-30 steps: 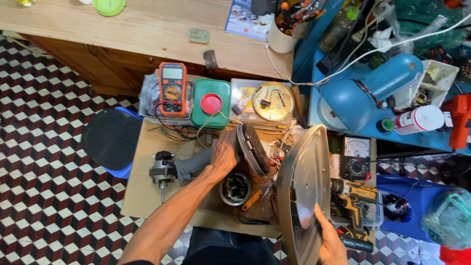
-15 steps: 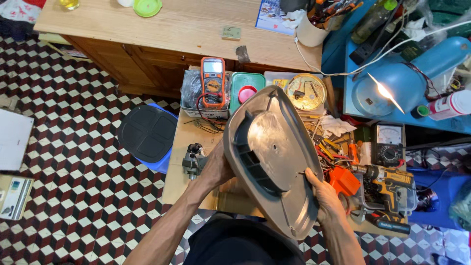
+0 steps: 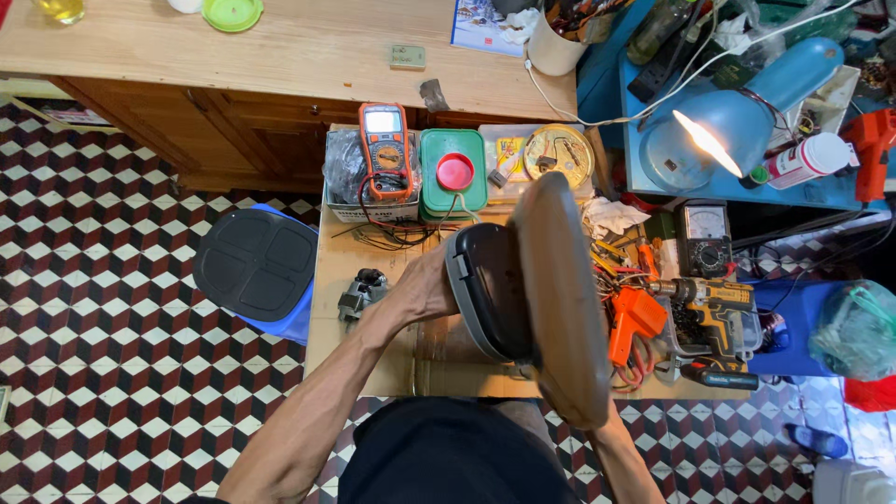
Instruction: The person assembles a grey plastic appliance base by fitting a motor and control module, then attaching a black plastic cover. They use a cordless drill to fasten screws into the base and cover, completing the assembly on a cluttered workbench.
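Green box (image 3: 453, 174) — red lid; cup (image 3: 553, 49) of tools

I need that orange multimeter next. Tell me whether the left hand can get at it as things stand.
Probably not straight away: the left hand grips the big grey housing. The orange multimeter lies uncovered just beyond it, so the way looks free once the hand lets go.

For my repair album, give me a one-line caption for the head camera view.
Both hands hold a large grey oval housing on edge above a cluttered cardboard-topped bench, desk lamp lit.
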